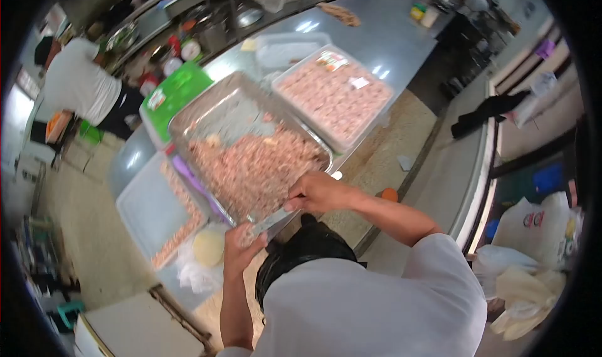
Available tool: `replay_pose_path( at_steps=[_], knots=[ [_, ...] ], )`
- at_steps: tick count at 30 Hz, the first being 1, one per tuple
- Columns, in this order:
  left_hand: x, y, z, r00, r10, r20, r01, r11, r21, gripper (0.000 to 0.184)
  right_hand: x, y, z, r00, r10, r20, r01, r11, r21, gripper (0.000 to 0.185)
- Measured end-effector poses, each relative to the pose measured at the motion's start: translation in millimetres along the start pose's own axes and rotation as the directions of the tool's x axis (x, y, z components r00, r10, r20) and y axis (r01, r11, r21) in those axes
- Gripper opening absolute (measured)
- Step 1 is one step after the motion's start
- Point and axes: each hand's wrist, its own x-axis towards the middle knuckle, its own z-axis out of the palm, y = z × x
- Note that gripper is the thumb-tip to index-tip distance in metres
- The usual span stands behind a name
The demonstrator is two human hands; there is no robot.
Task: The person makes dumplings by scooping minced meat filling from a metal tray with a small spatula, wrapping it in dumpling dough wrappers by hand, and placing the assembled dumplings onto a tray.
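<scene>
My right hand (316,193) grips one end of a flat, pale, blade-like spatula (276,220) at the near edge of a metal tray. Its other end reaches my left hand (240,247), whose curled fingers hold a small pale lump with pinkish filling; its exact shape is too small to make out. The deep metal tray (188,115) holds a heap of pink minced meat mixture (257,162), piled toward me. To its left, a translucent plastic tray (147,200) has rows of small meat pieces (182,197) along two edges.
A lidded container full of pink pieces (332,97) stands right of the metal tray. A green lid (179,90) lies at its left. A round pale stack (209,247) and plastic bag (194,272) sit near my left hand. Another person (81,81) stands at far left.
</scene>
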Motion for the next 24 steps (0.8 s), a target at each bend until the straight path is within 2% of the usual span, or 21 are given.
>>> replay_pose_path(
  at_steps=[2,3,5,6,8,9,11,14,15,16,19,23,24],
  knots=[
    [7.5,-16.1,-4.4,0.999,0.024,-0.026,-0.024,1.0,-0.002,0.028,2.1,-0.9,-1.6,0.998,0.021,-0.053,-0.026,0.996,-0.089,0.021],
    [22.3,-30.5,154.1,0.995,0.098,0.007,-0.091,0.946,-0.311,0.028,-97.3,9.3,-82.0,0.98,0.19,0.05,-0.169,0.945,-0.281,0.023],
    [17.9,-19.6,155.7,0.987,0.163,0.012,-0.153,0.947,-0.282,0.028,-101.9,17.8,-63.5,0.992,0.12,0.039,-0.111,0.974,-0.195,0.028],
    [16.8,-23.4,157.6,0.992,0.128,0.005,-0.122,0.961,-0.248,0.028,-103.5,18.6,-59.9,0.991,0.124,0.059,-0.117,0.988,-0.103,0.028],
    [14.2,-33.8,150.7,0.998,0.067,-0.008,-0.068,0.985,-0.16,0.03,-105.0,15.9,-64.2,0.984,0.172,0.044,-0.165,0.978,-0.126,0.028],
    [15.8,-33.9,152.3,0.998,0.057,-0.018,-0.059,0.982,-0.181,0.028,-106.8,12.8,-71.5,0.979,0.199,0.032,-0.192,0.97,-0.149,0.028],
    [16.3,-32.3,156.3,0.999,0.027,-0.036,-0.034,0.974,-0.223,0.027,-106.6,7.6,-69.4,0.991,0.13,0.011,-0.126,0.974,-0.19,0.027],
    [15.1,-13.7,154.4,0.98,0.193,-0.054,-0.198,0.976,-0.095,0.025,-111.8,19.1,-61.3,0.996,0.092,0.004,-0.09,0.986,-0.14,0.026],
    [15.0,-15.3,152.4,0.982,0.182,-0.044,-0.185,0.98,-0.079,0.025,-109.7,18.7,-62.7,0.997,0.081,0.014,-0.079,0.991,-0.107,0.026],
    [14.0,-19.2,148.8,0.985,0.17,-0.035,-0.172,0.983,-0.063,0.024,-109.9,17.3,-68.9,0.988,0.157,0.011,-0.151,0.968,-0.199,0.025],
    [15.8,-15.5,150.4,0.992,0.124,-0.009,-0.125,0.991,-0.044,0.024,-107.2,7.0,-63.9,0.999,0.023,-0.04,-0.03,0.984,-0.175,0.028],
    [14.6,-9.2,138.8,0.992,0.107,0.061,-0.11,0.993,0.05,0.024,-106.9,24.8,-48.9,0.996,0.087,0.021,-0.083,0.984,-0.159,0.032],
    [14.8,-10.9,138.4,0.991,0.13,0.029,-0.129,0.991,-0.019,0.029,-108.6,25.7,-56.6,0.994,0.108,0.013,-0.104,0.977,-0.189,0.034]
  ],
)
